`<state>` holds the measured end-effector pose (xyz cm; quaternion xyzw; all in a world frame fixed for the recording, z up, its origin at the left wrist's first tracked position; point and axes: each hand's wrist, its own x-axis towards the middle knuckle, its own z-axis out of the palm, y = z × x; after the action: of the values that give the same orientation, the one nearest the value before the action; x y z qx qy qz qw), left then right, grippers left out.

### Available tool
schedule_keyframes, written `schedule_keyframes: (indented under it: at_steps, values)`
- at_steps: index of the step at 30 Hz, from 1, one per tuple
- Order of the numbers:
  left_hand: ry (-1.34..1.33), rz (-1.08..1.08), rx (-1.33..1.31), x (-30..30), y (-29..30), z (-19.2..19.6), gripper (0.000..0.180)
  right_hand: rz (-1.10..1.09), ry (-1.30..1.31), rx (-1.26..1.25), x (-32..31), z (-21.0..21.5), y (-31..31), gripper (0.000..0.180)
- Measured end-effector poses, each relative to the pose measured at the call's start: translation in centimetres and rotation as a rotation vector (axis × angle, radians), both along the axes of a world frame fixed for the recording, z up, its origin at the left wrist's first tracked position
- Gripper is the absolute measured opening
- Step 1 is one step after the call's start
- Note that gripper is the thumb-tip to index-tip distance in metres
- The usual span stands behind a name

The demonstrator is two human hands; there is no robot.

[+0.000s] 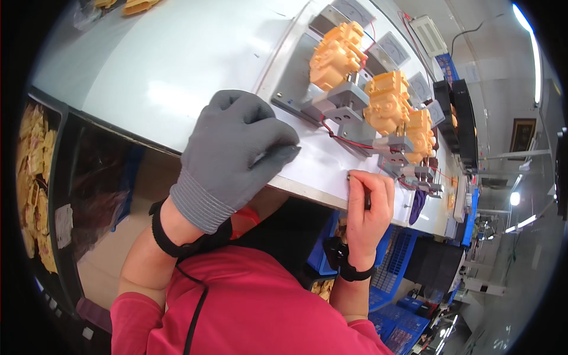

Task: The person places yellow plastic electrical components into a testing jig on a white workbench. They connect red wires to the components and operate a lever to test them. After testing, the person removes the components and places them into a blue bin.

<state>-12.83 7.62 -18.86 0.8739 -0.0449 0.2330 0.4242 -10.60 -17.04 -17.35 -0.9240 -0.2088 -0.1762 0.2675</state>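
Note:
My left hand (236,148), in a grey knit glove, is raised over the front edge of the white table (171,77). Its fingers are curled, with thumb and forefinger pressed together; whatever may be between them is hidden. My bare right hand (371,198) is at the table edge farther right, its thumb and forefinger closed on a tiny dark thing too small to name. Beyond both hands, orange plastic housings (337,56) sit on grey metal fixtures (340,102). Red and black wires (355,142) run along the near side of these fixtures.
Panel meters with pale faces (393,48) line the back of the fixtures. A purple cloth (418,204) lies at the right. Under the table, a blue crate (396,260) is on the right and a dark bin of yellowish parts (38,195) on the left.

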Motion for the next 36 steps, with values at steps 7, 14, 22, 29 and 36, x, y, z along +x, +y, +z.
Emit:
schedule_keyframes:
  at_steps: [7, 14, 22, 29, 36]
  values:
    - [-0.033, -0.016, -0.043, 0.06, 0.05, -0.25, 0.012, -0.010, -0.038, -0.002, -0.35, -0.36, -0.01, 0.014]
    - [-0.084, -0.051, 0.024, 0.13, 0.25, -0.42, 0.013, 0.003, -0.061, -0.007, -0.27, -0.31, 0.08, 0.011]
    - [-0.120, -0.027, 0.078, 0.04, 0.09, -0.48, 0.014, 0.007, -0.071, -0.014, -0.24, -0.40, -0.02, 0.011]
    - [-0.078, -0.030, 0.064, -0.03, 0.10, -0.19, 0.013, 0.002, -0.075, 0.000, -0.46, -0.35, 0.04, 0.013]
    - [-0.027, -0.053, 0.082, 0.08, 0.07, 0.12, 0.013, -0.008, -0.052, 0.043, -0.17, -0.63, -0.25, 0.019]
